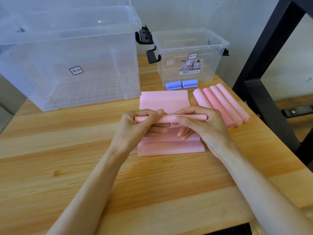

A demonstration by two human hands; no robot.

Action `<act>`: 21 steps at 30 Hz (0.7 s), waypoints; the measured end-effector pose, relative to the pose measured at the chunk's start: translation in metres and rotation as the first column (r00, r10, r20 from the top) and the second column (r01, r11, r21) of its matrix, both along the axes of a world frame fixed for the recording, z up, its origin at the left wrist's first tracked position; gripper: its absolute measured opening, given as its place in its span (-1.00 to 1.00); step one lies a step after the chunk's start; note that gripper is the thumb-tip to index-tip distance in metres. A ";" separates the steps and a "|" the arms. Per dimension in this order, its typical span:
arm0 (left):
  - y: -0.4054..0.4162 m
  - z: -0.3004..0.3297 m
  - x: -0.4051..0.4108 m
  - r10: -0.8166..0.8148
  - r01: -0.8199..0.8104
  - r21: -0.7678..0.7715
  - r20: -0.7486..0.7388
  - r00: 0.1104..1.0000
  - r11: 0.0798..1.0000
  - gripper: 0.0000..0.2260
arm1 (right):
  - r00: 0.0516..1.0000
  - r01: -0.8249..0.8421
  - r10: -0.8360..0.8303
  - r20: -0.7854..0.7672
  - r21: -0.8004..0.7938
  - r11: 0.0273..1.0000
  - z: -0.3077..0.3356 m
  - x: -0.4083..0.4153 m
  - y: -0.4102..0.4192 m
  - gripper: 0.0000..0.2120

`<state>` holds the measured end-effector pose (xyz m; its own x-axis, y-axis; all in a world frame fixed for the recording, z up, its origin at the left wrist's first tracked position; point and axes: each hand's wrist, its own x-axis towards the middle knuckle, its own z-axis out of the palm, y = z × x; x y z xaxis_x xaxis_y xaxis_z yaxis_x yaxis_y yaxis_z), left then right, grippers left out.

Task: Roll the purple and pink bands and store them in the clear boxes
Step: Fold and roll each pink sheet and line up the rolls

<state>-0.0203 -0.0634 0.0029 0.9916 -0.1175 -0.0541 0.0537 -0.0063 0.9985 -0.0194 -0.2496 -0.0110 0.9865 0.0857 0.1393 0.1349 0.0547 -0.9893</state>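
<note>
1. The left hand [144,122] and the right hand [199,123] both grip a thin, partly rolled pink elastic band [165,119]; fingers and thumbs curl round the roll from either end, each hand about equally near its own end.
2. The roll's long axis runs crosswise, left to right between the hands, so further rolling would, I judge, go either away from the body or towards it; which way I cannot tell.
3. The band's flat, unrolled pink sheet [164,99] lies beyond the fingertips and also below the wrists, folded in layers.
4. Four finished pink rolls [221,106] lie side by side just right of the right hand.
5. Two small rolled purple-blue bands [182,84] rest beyond the hands, against the small clear plastic box [191,46].
6. A large clear plastic box [67,53] stands beyond and left of the left hand.
7. Everything sits on a light wooden table [67,150]; a black metal frame [264,56] rises at the right, before a pale wall.
</note>
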 end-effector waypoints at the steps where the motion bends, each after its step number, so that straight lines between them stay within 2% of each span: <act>1: 0.001 0.000 0.000 -0.010 0.010 -0.011 -0.005 1.000 1.000 -0.84 | 1.000 0.008 -0.008 0.005 0.003 1.000 0.000 0.000 0.000 -0.82; 5: 0.003 0.000 0.000 -0.060 0.059 -0.064 -0.013 0.998 0.996 -0.86 | 1.000 0.026 -0.026 0.003 -0.007 1.000 0.000 -0.001 0.000 -0.81; 9: 0.003 -0.001 0.000 -0.035 0.035 -0.047 0.017 0.999 0.998 -0.79 | 1.000 0.026 -0.026 -0.003 -0.011 1.000 0.000 0.000 0.000 -0.78; 15: 0.002 -0.001 0.001 -0.004 0.004 -0.043 0.004 1.000 0.999 -0.80 | 0.998 -0.061 0.061 -0.010 -0.016 0.998 0.001 -0.001 -0.001 -0.65; 21: 0.003 -0.002 0.001 -0.027 0.028 -0.070 0.009 1.000 0.997 -0.78 | 0.999 -0.022 0.022 0.038 -0.005 1.000 -0.002 0.000 -0.001 -0.85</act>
